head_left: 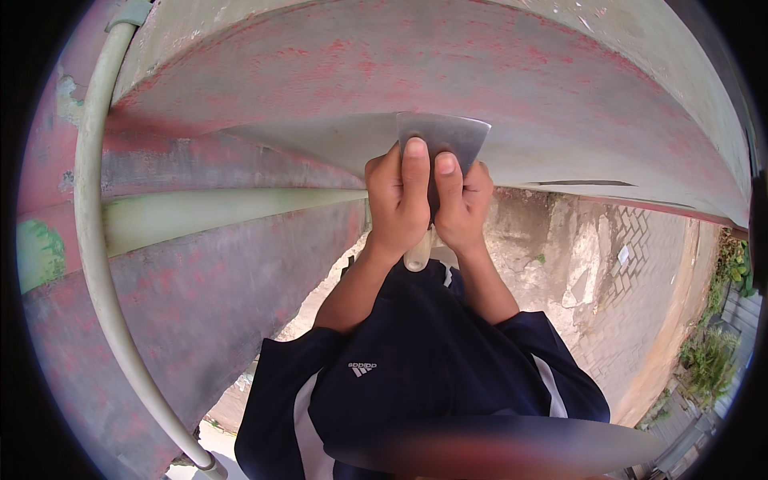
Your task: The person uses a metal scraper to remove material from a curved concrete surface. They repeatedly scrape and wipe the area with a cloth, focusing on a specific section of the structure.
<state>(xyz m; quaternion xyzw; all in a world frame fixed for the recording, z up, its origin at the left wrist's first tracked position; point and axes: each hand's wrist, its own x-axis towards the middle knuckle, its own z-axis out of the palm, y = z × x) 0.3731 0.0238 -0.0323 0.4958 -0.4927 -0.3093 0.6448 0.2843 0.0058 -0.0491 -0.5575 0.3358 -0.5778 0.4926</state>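
Observation:
Both of my hands grip one wide metal putty knife (448,132) in front of my chest. My left hand (398,196) closes round its left side, thumb pressed flat on the blade. On the other side my right hand (464,200) does the same, its thumb also on the metal. The pale handle end pokes out below my hands toward my body. The blade's broad edge points away from me, at the grey wall surface (384,68) with worn red patches. Whether the edge touches that surface I cannot tell. My other fingers are mostly hidden behind the blade.
A pale pipe (94,200) runs down the left, beside a grey and red wall (184,320). A light green band (232,216) crosses that wall. Below on the right lie paving (640,296) and rough, stained ground, with green plants (708,360) at the far right.

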